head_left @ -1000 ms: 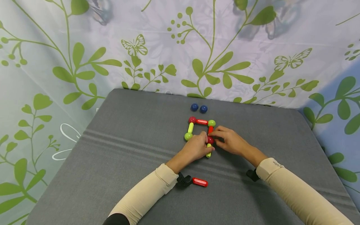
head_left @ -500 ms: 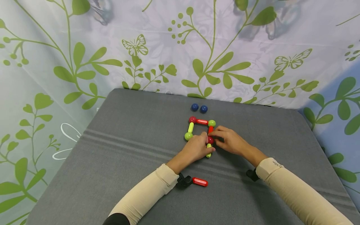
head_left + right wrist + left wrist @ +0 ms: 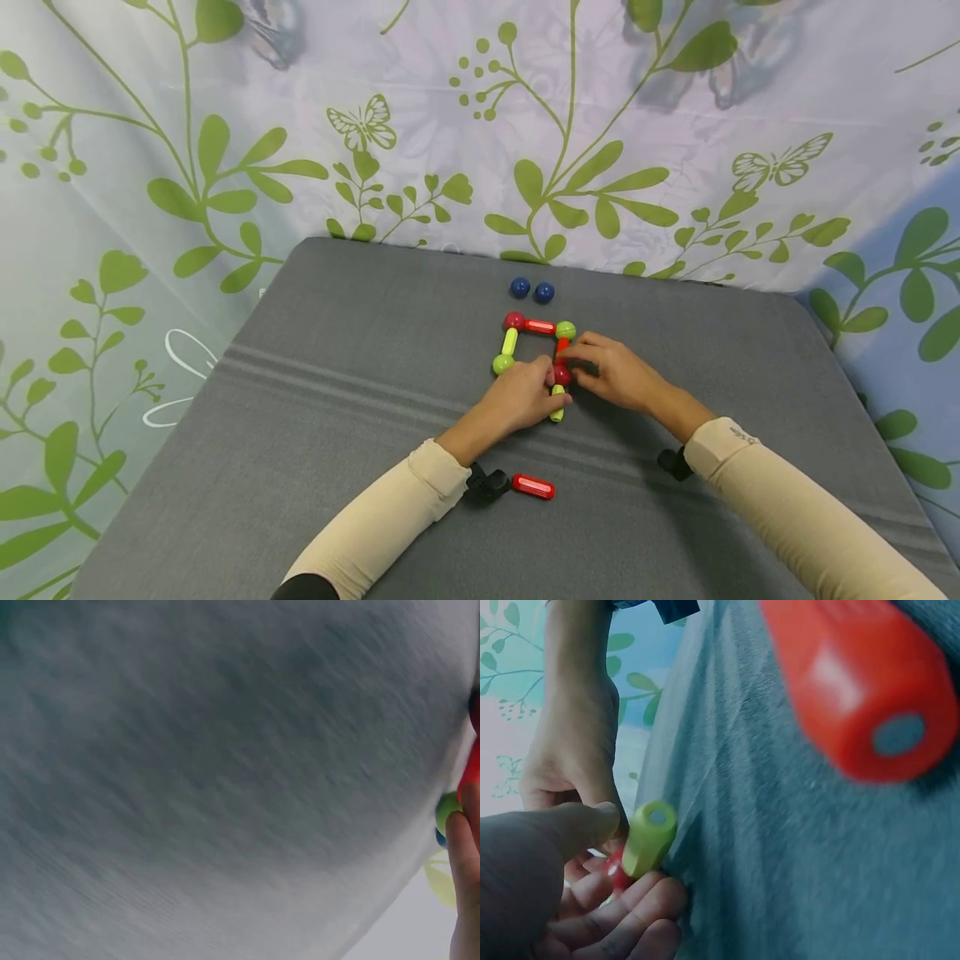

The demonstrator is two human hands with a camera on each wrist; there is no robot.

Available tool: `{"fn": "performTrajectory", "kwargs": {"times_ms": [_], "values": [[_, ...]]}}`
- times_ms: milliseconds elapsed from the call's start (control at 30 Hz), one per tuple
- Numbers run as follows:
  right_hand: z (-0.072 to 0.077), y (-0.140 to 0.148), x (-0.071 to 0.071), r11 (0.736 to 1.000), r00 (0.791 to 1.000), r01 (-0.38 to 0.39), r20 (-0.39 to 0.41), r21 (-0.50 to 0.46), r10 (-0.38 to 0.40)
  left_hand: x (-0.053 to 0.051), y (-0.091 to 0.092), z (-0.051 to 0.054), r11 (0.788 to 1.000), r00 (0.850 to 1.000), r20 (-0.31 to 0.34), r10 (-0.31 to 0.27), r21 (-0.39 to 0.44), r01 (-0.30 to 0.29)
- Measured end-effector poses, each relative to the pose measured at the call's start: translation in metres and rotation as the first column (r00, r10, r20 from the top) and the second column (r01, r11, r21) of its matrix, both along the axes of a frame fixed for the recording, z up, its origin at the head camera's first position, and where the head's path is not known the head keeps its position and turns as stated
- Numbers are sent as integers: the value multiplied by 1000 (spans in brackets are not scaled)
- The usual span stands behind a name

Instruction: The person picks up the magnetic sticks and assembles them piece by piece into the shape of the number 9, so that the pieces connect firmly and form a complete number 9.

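Observation:
On the grey table, magnetic rods and balls form a four-sided outline. Its corners are a red ball (image 3: 514,321), a lime ball (image 3: 566,331), another lime ball (image 3: 503,364) and a dark red ball (image 3: 562,377). My left hand (image 3: 519,393) pinches a lime magnetic rod (image 3: 649,838) that points toward me from the dark red ball. My right hand (image 3: 617,373) has bent fingers on the red magnetic rod (image 3: 562,345) at the right side, its thumb beside the dark red ball. My left hand hides the outline's near side.
Two blue balls (image 3: 532,290) lie beyond the outline. A loose red rod (image 3: 533,487) lies nearer me, beside the black device (image 3: 487,483) at my left wrist. A leaf-patterned cloth (image 3: 420,125) hangs behind the table.
The fingers of my right hand have drawn back slightly to the right along the red magnetic rod. My left hand stays nearly still; the rods and balls keep their places.

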State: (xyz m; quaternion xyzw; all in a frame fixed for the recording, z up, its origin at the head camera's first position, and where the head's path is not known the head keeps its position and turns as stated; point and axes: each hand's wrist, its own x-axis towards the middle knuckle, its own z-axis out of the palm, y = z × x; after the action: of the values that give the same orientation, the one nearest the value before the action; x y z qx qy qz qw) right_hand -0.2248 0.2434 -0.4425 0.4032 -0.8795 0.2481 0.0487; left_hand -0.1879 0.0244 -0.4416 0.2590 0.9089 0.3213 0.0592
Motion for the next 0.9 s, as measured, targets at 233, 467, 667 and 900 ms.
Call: {"fn": "performTrajectory", "kwargs": {"times_ms": [233, 467, 667, 900], "values": [[25, -9, -28, 996, 997, 73, -30, 50, -71, -8, -22, 4, 945, 941, -113, -318, -117, 305], [37, -17, -67, 962, 977, 215, -29, 165, -213, -11, -27, 3, 892, 876, -200, -438, -217, 397], [29, -21, -94, 951, 966, 249, 20, 182, -257, -12, -25, 1, 889, 879, -187, -439, -231, 395], [22, -29, -116, 953, 972, 225, 27, 205, -235, -15, -27, 3, 880, 867, -224, -444, -293, 375]]}}
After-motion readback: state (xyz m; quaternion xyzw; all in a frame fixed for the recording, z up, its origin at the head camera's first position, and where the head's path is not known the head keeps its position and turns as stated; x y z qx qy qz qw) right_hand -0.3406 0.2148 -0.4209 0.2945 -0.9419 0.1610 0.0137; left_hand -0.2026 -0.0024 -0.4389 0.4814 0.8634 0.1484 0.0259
